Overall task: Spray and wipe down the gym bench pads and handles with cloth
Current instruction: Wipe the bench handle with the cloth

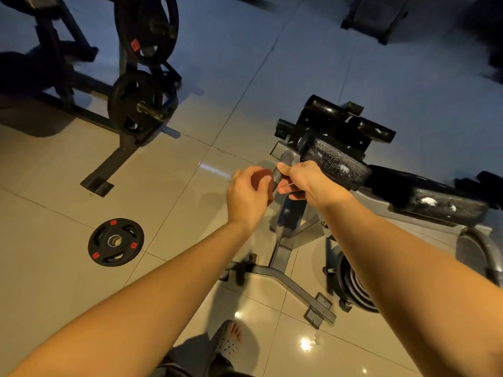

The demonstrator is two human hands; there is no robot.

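Our left hand [246, 197] clutches a dark red cloth [262, 180], balled against the end of the grey handle [284, 161] at the bench's left end, beside the spray-speckled black pad [334, 163]. Our right hand [302, 180] grips that handle just beside the cloth, perhaps pinching something thin too. A weight plate [116, 242] lies on the tiled floor [190, 172].

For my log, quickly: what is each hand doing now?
Left hand: fingers curled round the red cloth.
Right hand: grips the grey handle.
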